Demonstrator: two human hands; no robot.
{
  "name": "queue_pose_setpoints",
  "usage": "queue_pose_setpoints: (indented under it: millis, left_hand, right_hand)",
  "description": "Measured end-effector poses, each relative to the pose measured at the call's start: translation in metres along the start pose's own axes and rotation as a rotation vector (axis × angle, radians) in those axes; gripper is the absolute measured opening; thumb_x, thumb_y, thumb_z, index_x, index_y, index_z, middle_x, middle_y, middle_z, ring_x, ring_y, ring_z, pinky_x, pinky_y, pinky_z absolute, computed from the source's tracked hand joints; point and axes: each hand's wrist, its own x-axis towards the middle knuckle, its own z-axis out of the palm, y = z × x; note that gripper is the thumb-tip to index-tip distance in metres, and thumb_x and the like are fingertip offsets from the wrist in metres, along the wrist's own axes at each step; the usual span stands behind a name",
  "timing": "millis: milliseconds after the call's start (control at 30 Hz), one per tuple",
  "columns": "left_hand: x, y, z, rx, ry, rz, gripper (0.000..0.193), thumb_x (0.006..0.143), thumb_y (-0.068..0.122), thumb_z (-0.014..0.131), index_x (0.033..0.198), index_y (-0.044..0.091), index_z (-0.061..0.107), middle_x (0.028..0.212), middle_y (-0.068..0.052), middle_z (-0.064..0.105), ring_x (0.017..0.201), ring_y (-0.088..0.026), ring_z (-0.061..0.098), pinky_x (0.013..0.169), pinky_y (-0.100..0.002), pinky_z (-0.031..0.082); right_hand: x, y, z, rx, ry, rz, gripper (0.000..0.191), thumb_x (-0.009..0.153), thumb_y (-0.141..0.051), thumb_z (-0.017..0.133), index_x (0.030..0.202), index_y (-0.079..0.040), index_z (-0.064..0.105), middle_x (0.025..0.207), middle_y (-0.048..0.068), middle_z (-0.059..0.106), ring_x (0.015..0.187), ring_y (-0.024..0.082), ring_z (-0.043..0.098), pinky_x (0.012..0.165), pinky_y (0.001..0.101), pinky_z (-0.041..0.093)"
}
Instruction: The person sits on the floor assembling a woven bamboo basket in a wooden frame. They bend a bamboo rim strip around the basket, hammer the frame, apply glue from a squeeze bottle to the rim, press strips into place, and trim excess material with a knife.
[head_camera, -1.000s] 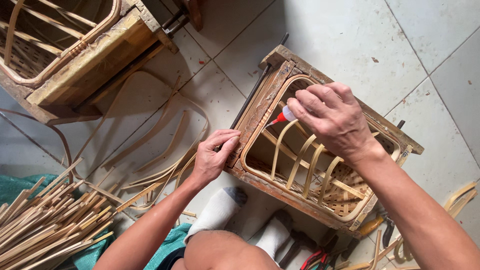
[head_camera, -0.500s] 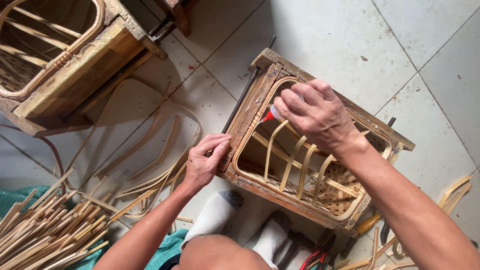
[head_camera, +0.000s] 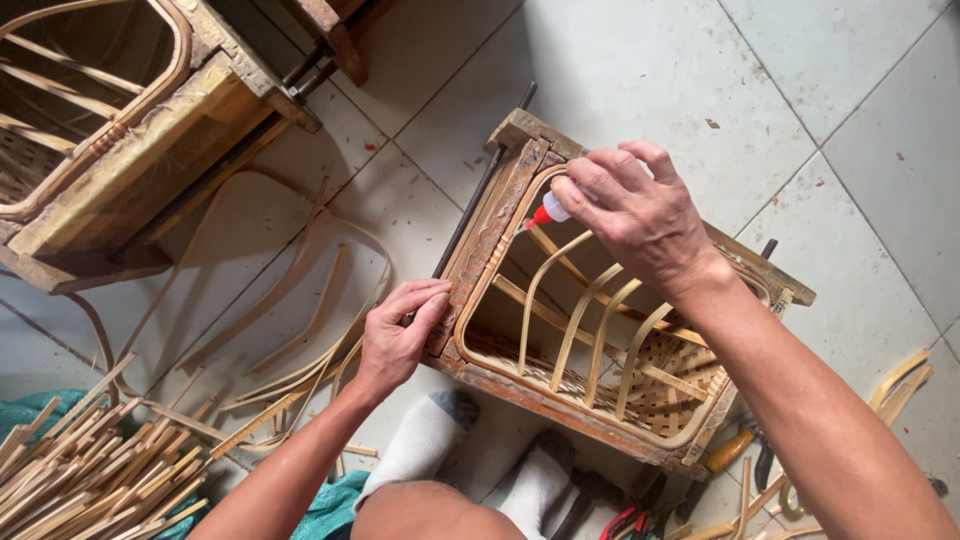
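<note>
A wooden mould frame (head_camera: 482, 235) lies on the tiled floor with a half-woven bamboo basket (head_camera: 600, 340) set inside it. My right hand (head_camera: 635, 210) grips a small glue bottle (head_camera: 551, 211) with a red nozzle, its tip pointing at the basket's rim near the frame's far left corner. My left hand (head_camera: 396, 335) presses on the frame's near left edge, fingers curled over the wood. My two feet in white socks (head_camera: 430, 445) rest against the frame's near side.
A second wooden mould frame (head_camera: 120, 150) with a basket stands at the upper left. Loose curved bamboo strips (head_camera: 300, 340) lie on the tiles to the left. A pile of short bamboo sticks (head_camera: 90, 470) sits bottom left. Hand tools (head_camera: 740, 450) lie at the frame's lower right.
My right hand with the glue bottle has shifted along the rim toward the far left corner. My left hand stays on the frame's edge.
</note>
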Motion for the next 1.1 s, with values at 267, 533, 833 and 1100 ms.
queue_pose_setpoints:
  millis: [267, 533, 833, 1100]
  left_hand:
    - [-0.005, -0.019, -0.002, -0.001, 0.036, -0.002, 0.029, 0.1, 0.019, 0.066, 0.125, 0.005, 0.073, 0.127, -0.012, 0.071, 0.115, -0.019, 0.067, 0.101, -0.03, 0.052]
    - [-0.045, -0.078, -0.126, 1.159, 0.325, 0.068, 0.129, 0.069, 0.073, 0.074, 0.156, -0.008, 0.026, 0.158, -0.04, 0.023, 0.147, -0.052, 0.023, 0.114, -0.064, 0.013]
    - [-0.108, -0.11, -0.1, 1.173, 0.083, -0.105, 0.12, 0.06, 0.056, 0.082, 0.149, -0.008, 0.033, 0.133, -0.026, 0.053, 0.118, -0.04, 0.052, 0.101, -0.058, 0.041]
    - [-0.09, -0.11, -0.111, 0.987, 0.019, -0.339, 0.037, 0.073, 0.026, 0.075, 0.1, 0.004, 0.066, 0.087, -0.022, 0.07, 0.092, -0.04, 0.064, 0.085, -0.05, 0.051]
  right_hand:
    - [-0.009, 0.014, 0.025, -0.071, 0.054, 0.012, 0.021, 0.1, -0.021, 0.077, 0.12, -0.019, 0.07, 0.118, 0.001, 0.073, 0.112, 0.016, 0.064, 0.107, 0.0347, 0.044]
    - [-0.121, 0.031, 0.031, 0.154, -0.047, 0.537, 0.025, 0.102, -0.024, 0.082, 0.122, -0.011, 0.074, 0.117, 0.006, 0.073, 0.109, 0.018, 0.062, 0.096, 0.0345, 0.046]
    - [-0.219, -0.021, 0.009, 0.353, 0.11, 0.764, 0.034, 0.102, -0.012, 0.081, 0.13, -0.005, 0.063, 0.125, 0.01, 0.063, 0.114, 0.022, 0.061, 0.099, 0.031, 0.051]
    - [-0.223, -0.031, -0.023, 0.338, 0.209, 0.812, 0.038, 0.098, -0.009, 0.087, 0.127, -0.004, 0.064, 0.12, 0.011, 0.064, 0.11, 0.025, 0.061, 0.099, 0.0342, 0.05]
